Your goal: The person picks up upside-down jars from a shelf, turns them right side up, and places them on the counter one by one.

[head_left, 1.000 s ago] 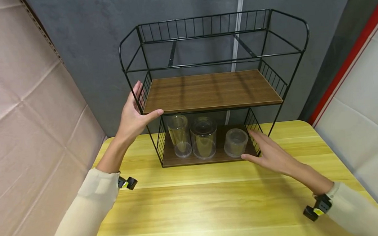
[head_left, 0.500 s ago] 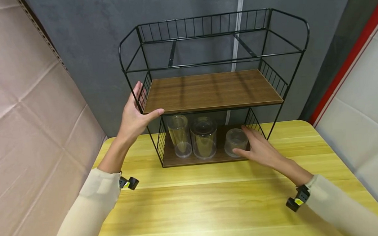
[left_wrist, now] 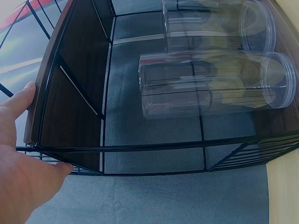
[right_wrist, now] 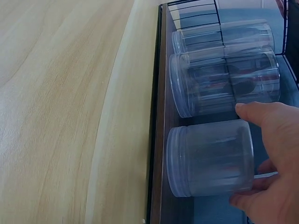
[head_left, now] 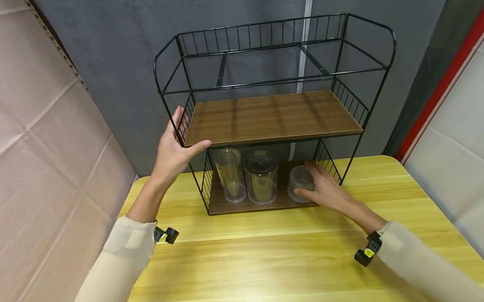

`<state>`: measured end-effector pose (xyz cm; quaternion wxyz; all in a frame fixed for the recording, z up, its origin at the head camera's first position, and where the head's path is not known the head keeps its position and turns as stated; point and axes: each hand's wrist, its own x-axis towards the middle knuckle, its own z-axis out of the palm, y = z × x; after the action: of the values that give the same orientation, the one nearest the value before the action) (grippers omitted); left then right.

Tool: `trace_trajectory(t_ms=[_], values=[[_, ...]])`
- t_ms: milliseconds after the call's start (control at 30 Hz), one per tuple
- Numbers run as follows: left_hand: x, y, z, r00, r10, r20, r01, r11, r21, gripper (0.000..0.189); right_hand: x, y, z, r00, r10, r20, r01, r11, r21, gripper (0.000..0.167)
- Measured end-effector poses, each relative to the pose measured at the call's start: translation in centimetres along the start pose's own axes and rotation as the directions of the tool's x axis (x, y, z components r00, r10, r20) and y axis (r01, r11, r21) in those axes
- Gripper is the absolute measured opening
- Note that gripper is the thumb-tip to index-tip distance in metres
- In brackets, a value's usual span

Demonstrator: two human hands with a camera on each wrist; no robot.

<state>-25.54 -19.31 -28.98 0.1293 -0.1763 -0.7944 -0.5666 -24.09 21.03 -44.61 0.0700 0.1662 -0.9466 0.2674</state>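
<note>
A black wire rack (head_left: 258, 81) with brown wood-look shelves stands on the table. My left hand (head_left: 171, 148) rests against its left side, fingers straight along the outer wires and thumb (left_wrist: 23, 100) laid across the front corner of the middle shelf (head_left: 271, 117). On the bottom shelf, my right hand (head_left: 325, 187) holds a short clear plastic jar (right_wrist: 217, 158), thumb on one side and curled fingers on the other. Beside it stand a wider clear jar (head_left: 262, 180) and a tall slim one (head_left: 230, 177), both upright. Part of the short jar is hidden by my hand.
A light wooden table (head_left: 240, 262) extends in front of the rack. Behind hangs a grey curtain (head_left: 116, 61). Pale cloth (head_left: 30, 159) covers the left side, and a white panel with a red edge (head_left: 441, 78) closes off the right.
My right hand has moved left from the rack's lower right side and closed round the short jar. The left hand has stayed on the rack's left side.
</note>
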Motion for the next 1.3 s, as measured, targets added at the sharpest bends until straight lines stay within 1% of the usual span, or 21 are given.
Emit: trace_trajectory(t_ms=[133, 267, 433, 733, 867, 1000, 1100, 1167, 1200, 1233, 1267, 1300], values=[[0.0, 0.0, 0.0, 1.0, -0.001, 0.006, 0.001, 1.0, 0.003, 0.108, 0.2, 0.2, 0.3, 1.0, 0.0, -0.017, 0.0, 1.0, 0.006, 0.091], [0.0, -0.1, 0.0, 1.0, -0.007, 0.011, 0.007, 1.0, -0.002, 0.107, 0.3, 0.4, 0.5, 1.0, 0.016, -0.015, -0.016, 1.0, 0.007, 0.09], [-0.1, -0.1, 0.0, 1.0, -0.01, 0.013, 0.01, 1.0, -0.008, 0.105, 0.5, 0.5, 0.6, 1.0, 0.017, -0.021, -0.017, 1.0, 0.001, 0.087], [-0.3, -0.1, 0.0, 1.0, -0.005, 0.004, 0.005, 1.0, 0.03, 0.105, 0.4, 0.4, 0.4, 0.999, 0.003, -0.042, -0.004, 1.0, -0.007, 0.086], [-0.6, -0.2, 0.0, 1.0, 0.02, -0.02, -0.02, 1.0, 0.018, 0.103, 0.2, 0.1, 0.2, 0.999, -0.008, -0.047, 0.008, 1.0, -0.001, 0.085], [-1.1, -0.3, 0.0, 0.994, 0.064, -0.087, -0.067, 0.998, -0.023, 0.1, -0.2, -0.3, 0.0, 0.998, -0.027, -0.051, 0.027, 1.0, -0.003, 0.085], [-1.6, -0.3, 0.0, 0.982, 0.095, -0.161, -0.105, 0.993, -0.057, 0.099, -0.6, -0.6, -0.3, 0.998, -0.04, -0.055, 0.039, 0.999, -0.008, 0.086], [-2.0, -0.3, 0.1, 0.967, 0.122, -0.225, -0.145, 0.985, -0.088, 0.099, -0.9, -0.7, -0.5, 0.997, -0.053, -0.063, 0.052, 0.999, -0.011, 0.086], [-2.3, -0.2, 0.2, 0.955, 0.143, -0.262, -0.173, 0.98, -0.095, 0.099, -1.0, -0.8, -0.6, 0.996, -0.059, -0.066, 0.058, 0.998, -0.013, 0.086], [-2.7, 0.2, 0.4, 0.938, 0.163, -0.304, -0.204, 0.973, -0.107, 0.097, -1.2, -0.9, -0.7, 0.996, -0.064, -0.069, 0.063, 0.998, -0.015, 0.085], [-3.1, 0.5, 0.6, 0.919, 0.185, -0.348, -0.239, 0.964, -0.12, 0.096, -1.4, -1.1, -0.8, 0.995, -0.072, -0.072, 0.071, 0.997, -0.019, 0.084], [-3.4, 0.6, 0.8, 0.895, 0.211, -0.392, -0.279, 0.952, -0.123, 0.095, -1.6, -1.2, -0.9, 0.994, -0.079, -0.074, 0.078, 0.997, -0.022, 0.083]])
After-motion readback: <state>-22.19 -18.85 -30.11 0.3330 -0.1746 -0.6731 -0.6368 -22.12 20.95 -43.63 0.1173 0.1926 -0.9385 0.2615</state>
